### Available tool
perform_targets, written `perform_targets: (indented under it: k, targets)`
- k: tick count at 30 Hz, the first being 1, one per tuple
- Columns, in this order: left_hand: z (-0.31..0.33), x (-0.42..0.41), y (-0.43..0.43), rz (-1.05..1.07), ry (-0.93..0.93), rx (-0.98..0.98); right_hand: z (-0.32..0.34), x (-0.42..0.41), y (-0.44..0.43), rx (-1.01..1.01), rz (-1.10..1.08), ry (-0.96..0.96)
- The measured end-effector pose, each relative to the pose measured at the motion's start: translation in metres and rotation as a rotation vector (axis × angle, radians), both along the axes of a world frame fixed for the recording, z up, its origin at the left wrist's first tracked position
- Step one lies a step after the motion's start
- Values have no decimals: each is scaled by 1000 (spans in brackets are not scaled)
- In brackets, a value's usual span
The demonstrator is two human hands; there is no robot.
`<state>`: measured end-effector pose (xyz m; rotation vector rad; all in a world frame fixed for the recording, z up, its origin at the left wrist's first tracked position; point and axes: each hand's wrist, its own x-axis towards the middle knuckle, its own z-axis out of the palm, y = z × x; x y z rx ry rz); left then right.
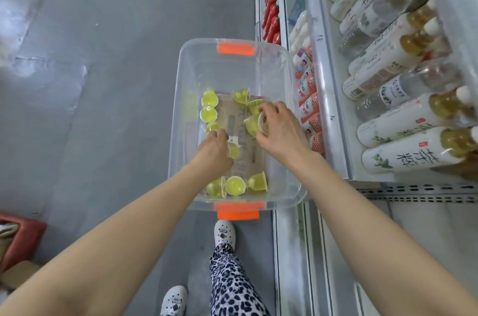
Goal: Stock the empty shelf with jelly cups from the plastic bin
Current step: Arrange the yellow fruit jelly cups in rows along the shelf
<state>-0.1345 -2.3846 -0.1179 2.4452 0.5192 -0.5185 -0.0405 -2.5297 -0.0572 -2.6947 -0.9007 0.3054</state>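
jelly cup [251, 125] sideways — lid facing right

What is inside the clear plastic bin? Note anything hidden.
Loose yellow-green jelly cups lie on a cardboard sheet lining the bin floor. The right hand grips one cup, the left hand grips another. Both hands cover part of the cardboard and any cups beneath them.
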Motion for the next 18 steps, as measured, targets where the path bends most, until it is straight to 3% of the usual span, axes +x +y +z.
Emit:
perform_targets:
  k: [9, 18]
  targets:
    - [69, -61, -9, -95, -336, 10, 59, -77, -45, 112, -179, -113]
    - [123, -151, -34, -73, -675, -251, 111, -197, -90, 426, -491, -257]
